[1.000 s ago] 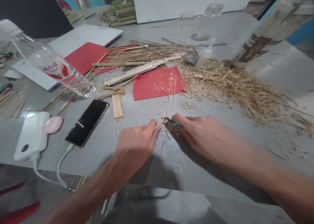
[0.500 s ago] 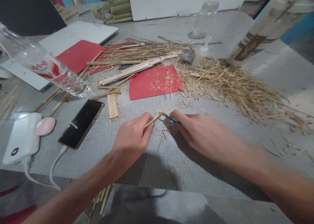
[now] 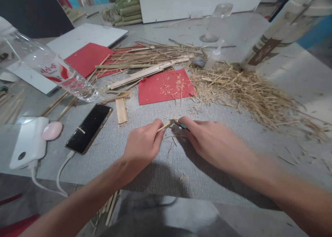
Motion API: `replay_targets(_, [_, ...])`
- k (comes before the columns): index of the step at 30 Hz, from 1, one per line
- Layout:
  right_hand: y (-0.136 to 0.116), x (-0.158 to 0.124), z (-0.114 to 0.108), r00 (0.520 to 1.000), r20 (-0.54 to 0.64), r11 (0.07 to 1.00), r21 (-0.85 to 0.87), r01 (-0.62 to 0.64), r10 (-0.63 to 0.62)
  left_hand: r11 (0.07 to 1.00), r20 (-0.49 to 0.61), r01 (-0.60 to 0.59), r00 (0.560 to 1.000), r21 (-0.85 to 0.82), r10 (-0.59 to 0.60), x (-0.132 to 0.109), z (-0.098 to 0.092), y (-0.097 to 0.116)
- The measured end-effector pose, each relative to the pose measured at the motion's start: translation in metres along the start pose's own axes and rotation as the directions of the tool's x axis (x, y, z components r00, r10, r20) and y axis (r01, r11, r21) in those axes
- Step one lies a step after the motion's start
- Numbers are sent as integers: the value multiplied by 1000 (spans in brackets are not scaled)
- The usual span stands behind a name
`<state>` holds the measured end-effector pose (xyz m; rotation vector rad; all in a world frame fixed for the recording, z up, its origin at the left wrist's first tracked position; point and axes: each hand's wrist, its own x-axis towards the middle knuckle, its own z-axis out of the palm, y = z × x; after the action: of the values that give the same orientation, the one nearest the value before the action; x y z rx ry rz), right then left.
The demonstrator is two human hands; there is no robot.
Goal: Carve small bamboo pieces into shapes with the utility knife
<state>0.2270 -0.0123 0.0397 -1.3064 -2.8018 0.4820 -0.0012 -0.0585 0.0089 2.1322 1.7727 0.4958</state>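
Note:
Between the thumb and fingers of my left hand (image 3: 144, 140) is a thin tan strip of wood or straw (image 3: 165, 126), its free end pointing up and right. My right hand (image 3: 207, 135) is closed on a small knife (image 3: 178, 123) with a dark blade and a green part on its handle. The blade lies against the strip near its tip, just above the grey table (image 3: 145, 178). Fine shavings (image 3: 170, 145) lie below the blade. Beyond my hands is a red sheet (image 3: 155, 90) with curled shavings on it.
A phone (image 3: 89, 128), a white power bank (image 3: 29, 142) with cables and a water bottle (image 3: 59, 71) stand or lie at the left. Long thin sticks (image 3: 145, 55) lie behind the red sheet. A straw pile (image 3: 241, 88), a dropper bottle (image 3: 213, 58) and a large container (image 3: 275, 36) are at the right.
The knife blade has shifted slightly left along the strip. The view has moved a little, so the things at the left appear farther right. Both hands keep their hold.

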Motion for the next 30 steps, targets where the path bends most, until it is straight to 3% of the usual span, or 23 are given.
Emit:
replay_targets(7, [-1,-3,5,1000,-30,998,-67,-1,-1,991,15,39,999,125,-41,2,0,6])
replay_targets(18, [-5,-5,7,1000,-23,994,-105,-4,1,995,35,33,999,90,-37,3,2,3])
replay_targets(30, [-6,-4,8,999,-3,999,7,-41,41,976,145,94,982,198,-124,11,-4,15])
